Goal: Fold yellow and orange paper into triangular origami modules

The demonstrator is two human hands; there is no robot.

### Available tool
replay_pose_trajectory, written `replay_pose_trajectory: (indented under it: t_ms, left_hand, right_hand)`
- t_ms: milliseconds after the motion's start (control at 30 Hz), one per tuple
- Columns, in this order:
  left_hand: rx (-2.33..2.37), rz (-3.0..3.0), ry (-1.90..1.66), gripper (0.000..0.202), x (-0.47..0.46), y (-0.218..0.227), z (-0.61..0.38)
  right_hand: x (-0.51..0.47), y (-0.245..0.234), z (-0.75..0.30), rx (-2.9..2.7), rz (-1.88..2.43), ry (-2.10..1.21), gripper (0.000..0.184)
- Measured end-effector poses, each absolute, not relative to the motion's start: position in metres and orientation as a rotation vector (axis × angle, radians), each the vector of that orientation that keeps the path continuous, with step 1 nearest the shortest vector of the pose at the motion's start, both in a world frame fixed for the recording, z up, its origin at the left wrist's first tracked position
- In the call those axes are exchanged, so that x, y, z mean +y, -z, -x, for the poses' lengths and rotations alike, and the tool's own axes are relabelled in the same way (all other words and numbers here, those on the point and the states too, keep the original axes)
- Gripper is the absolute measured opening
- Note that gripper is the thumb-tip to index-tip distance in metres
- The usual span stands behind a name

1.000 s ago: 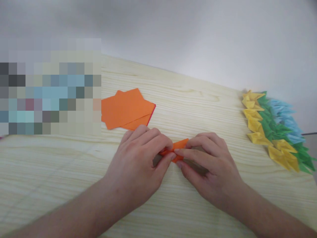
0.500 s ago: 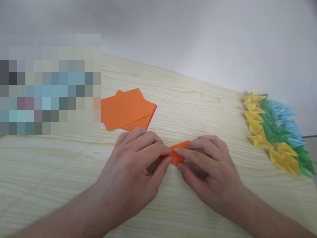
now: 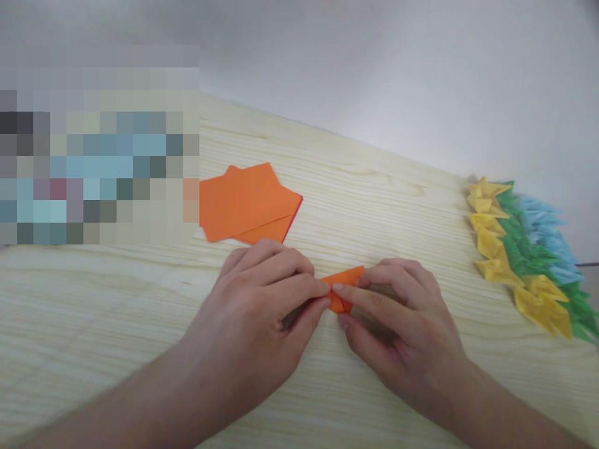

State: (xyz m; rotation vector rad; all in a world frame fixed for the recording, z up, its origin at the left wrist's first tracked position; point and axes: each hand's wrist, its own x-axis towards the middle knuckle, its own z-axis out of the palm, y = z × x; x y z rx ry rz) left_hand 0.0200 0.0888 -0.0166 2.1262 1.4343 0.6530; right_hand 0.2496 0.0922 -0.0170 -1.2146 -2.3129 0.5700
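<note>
Orange paper, a small folded piece (image 3: 344, 288), is pinched between both hands low over the pale wooden table (image 3: 374, 187). The left hand (image 3: 262, 305) and right hand (image 3: 397, 318) each close thumb and forefinger on it from opposite sides, fingertips nearly meeting, a hold that looks suited to pressing a crease flat. Beyond the folded piece, just past the left hand, lies a loose stack of flat orange paper sheets (image 3: 248, 202). Well to the right of the folded piece lie rows of folded yellow, green and blue paper units (image 3: 524, 249). No container is visible.
</note>
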Motion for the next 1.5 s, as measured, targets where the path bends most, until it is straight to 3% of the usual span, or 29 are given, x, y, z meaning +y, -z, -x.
replay_pose_trajectory:
  t_ms: [1067, 1267, 1500]
  left_hand:
    - [1.362, -2.452, -0.542, 0.020, 0.065, 0.003, -0.008]
    - [1.369, -2.532, -0.389, 0.037, 0.050, 0.006, -0.002]
    - [1.441, -2.518, -0.356, 0.035, 0.035, -0.010, -0.010]
  right_hand:
    - [0.089, 0.019, -0.245, -2.281, 1.281, -0.523, 0.009]
    - [0.082, 0.013, -0.245, -2.345, 1.278, -0.431, 0.011]
    - [0.071, 0.010, -0.245, -2.339, 1.300, -0.394, 0.016]
